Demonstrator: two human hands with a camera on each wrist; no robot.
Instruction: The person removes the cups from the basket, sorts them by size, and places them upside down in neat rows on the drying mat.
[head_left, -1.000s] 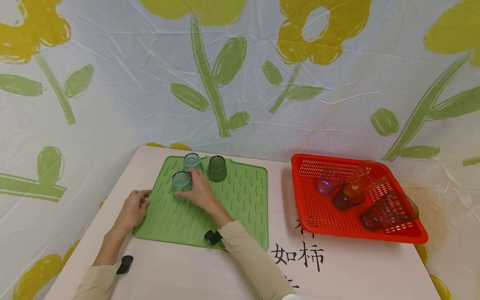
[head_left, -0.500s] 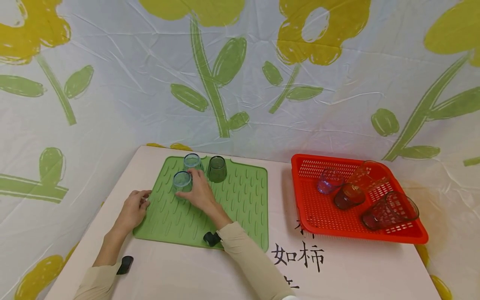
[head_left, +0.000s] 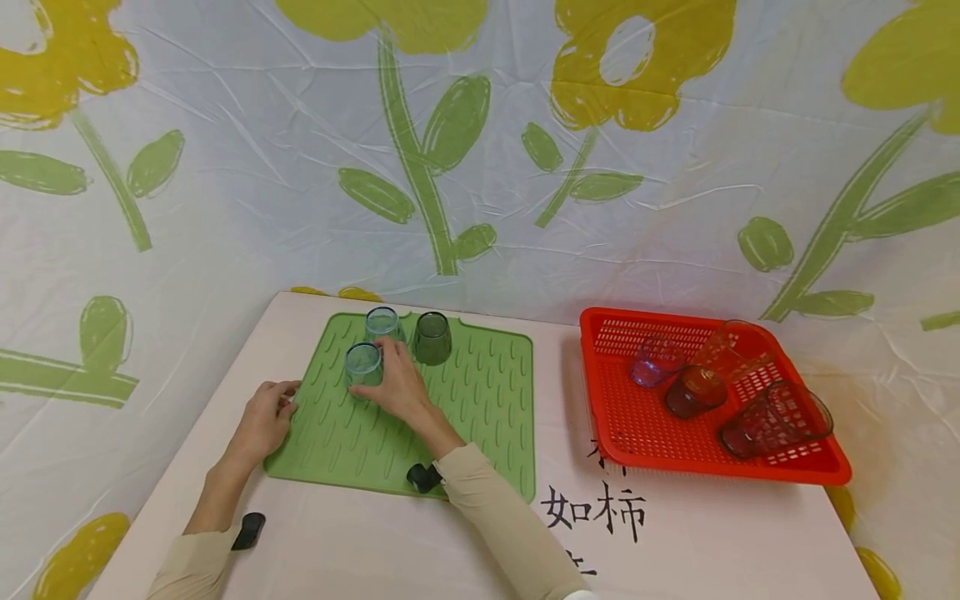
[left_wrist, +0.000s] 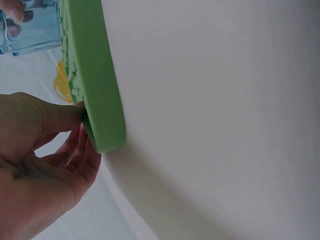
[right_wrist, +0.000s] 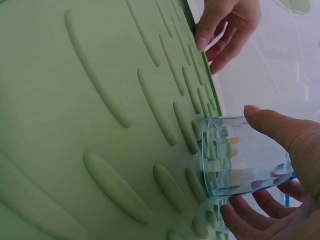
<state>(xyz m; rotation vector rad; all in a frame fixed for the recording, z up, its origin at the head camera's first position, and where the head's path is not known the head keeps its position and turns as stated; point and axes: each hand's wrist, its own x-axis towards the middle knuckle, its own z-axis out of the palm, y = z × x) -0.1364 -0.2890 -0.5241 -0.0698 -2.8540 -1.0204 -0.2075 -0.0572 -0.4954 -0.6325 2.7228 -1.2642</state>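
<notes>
A light blue glass (head_left: 363, 367) stands on the green ridged mat (head_left: 480, 400), and the right hand (head_left: 401, 383) grips it from the right. In the right wrist view that hand (right_wrist: 295, 165) has its thumb and fingers round the glass (right_wrist: 240, 157), whose one end meets the mat. Behind it on the mat are a second blue glass (head_left: 382, 321) and a dark grey glass (head_left: 432, 339). The left hand (head_left: 264, 421) is at the mat's left edge; in the left wrist view its thumb and fingers (left_wrist: 75, 117) pinch the mat's rim (left_wrist: 102, 100).
At the right of the table (head_left: 337, 533) sits a red perforated basket (head_left: 637, 462) holding several glasses, among them a purple one (head_left: 657, 362), a small dark one (head_left: 693, 392) and a large dark one (head_left: 772, 421) lying tilted. A flower-printed cloth (head_left: 300, 225) hangs behind the table.
Both hands keep the same places and holds. The gripped glass has shifted very slightly at most, and the whole head view has drifted a little.
</notes>
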